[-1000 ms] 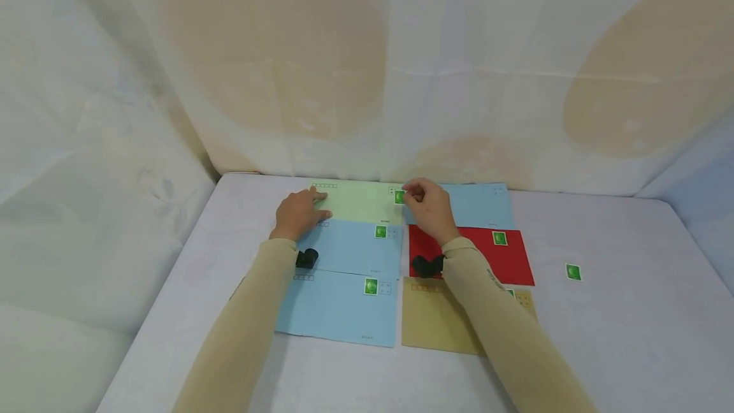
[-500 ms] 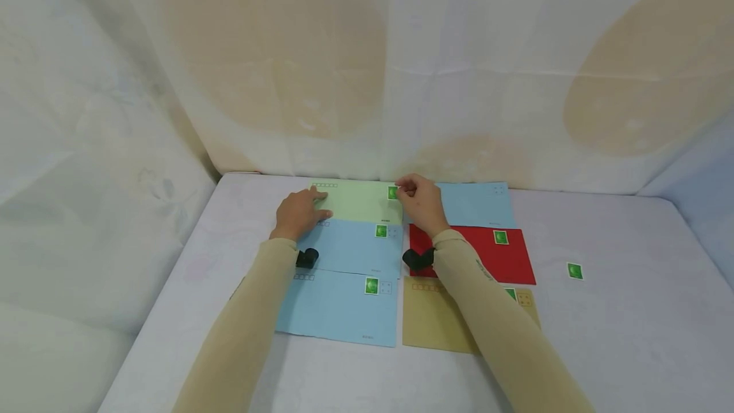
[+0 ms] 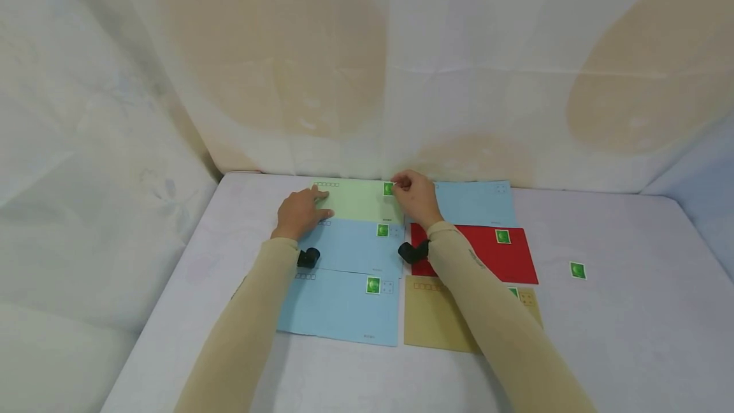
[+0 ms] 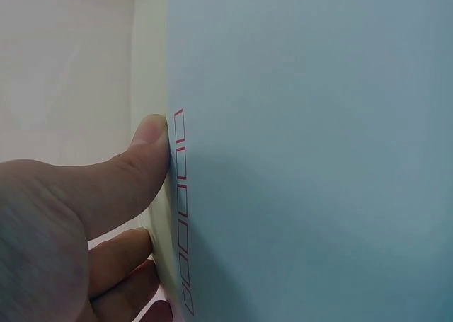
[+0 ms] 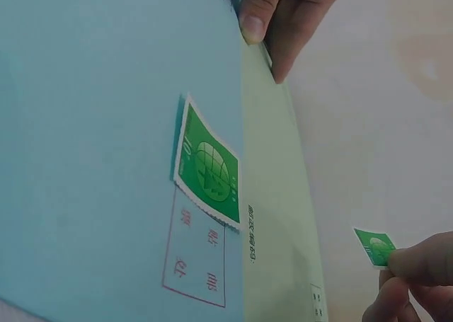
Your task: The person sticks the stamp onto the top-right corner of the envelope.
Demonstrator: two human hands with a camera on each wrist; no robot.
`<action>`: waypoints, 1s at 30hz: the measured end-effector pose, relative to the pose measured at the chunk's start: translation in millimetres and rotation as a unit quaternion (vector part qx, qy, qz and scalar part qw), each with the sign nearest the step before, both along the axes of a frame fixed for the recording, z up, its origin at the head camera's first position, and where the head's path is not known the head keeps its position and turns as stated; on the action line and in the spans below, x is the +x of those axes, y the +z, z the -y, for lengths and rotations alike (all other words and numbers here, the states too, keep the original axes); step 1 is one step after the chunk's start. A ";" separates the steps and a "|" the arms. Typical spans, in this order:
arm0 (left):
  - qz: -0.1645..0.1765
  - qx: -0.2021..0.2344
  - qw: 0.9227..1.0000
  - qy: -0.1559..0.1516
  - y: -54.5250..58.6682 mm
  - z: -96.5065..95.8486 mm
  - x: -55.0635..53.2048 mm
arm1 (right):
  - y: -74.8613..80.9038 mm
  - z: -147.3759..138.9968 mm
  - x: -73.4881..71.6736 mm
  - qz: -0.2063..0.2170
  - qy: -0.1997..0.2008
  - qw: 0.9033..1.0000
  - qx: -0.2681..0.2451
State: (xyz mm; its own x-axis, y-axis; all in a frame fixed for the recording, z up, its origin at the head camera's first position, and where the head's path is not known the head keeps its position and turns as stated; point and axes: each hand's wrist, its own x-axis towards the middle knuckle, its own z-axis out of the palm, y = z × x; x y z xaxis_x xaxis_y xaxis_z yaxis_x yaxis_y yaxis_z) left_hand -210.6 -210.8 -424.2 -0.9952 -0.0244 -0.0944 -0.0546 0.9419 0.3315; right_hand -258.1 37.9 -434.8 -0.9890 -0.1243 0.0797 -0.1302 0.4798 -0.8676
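Note:
My right hand (image 3: pixel 417 198) pinches a green postage stamp (image 5: pixel 374 247) by one edge between thumb and fingertips. In the head view that stamp is at the far right corner of the pale green envelope (image 3: pixel 358 201), and the right wrist view shows it tilted. Whether it touches the paper I cannot tell. At the other end of this envelope rests my left hand (image 3: pixel 295 214), thumb and forefinger spread on the paper. The left wrist view shows the thumb (image 4: pixel 131 173) beside the edge of a blue envelope (image 4: pixel 318 152) with red printed boxes.
Two blue envelopes with stamps, the nearer one (image 3: pixel 338 308) included, lie at left. On the right are a blue envelope (image 3: pixel 476 202), a red envelope (image 3: pixel 516 260) and a tan envelope (image 3: pixel 436 324), partly under my sleeve. A loose stamp (image 3: pixel 578 270) lies farther right.
My right hand has moved left and slightly away from me, carrying the stamp from the green envelope's right edge to its far right corner. The left hand has stayed in place.

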 end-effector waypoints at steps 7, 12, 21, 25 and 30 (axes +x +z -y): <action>-0.002 -0.001 1.000 0.001 1.7 0.4 2.3 | -4.1 4.9 -8.4 0.025 -0.006 1.000 -0.012; 0.000 0.000 1.000 0.000 2.2 0.5 2.4 | -2.6 6.6 -13.1 0.038 -0.010 0.999 -0.009; 0.006 -0.001 1.000 0.003 3.0 0.4 1.7 | -4.0 8.6 -19.0 0.059 -0.005 0.998 -0.006; 0.007 0.002 1.000 0.006 1.7 1.1 1.3 | -6.3 8.4 -20.8 0.062 -0.002 0.998 -0.009; 0.008 0.004 1.000 0.008 1.6 1.5 1.6 | -9.1 9.5 -24.0 0.060 -0.002 0.998 -0.007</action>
State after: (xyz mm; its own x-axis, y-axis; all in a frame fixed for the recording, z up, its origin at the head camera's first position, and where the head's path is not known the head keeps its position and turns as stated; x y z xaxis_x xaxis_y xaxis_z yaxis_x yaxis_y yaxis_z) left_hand -209.0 -212.3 -422.7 -0.9932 -0.0395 -0.1098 -0.0747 0.9380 0.3384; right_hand -282.1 28.3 -443.8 -0.9922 -0.1192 -0.0373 -0.0229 0.4674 -0.8837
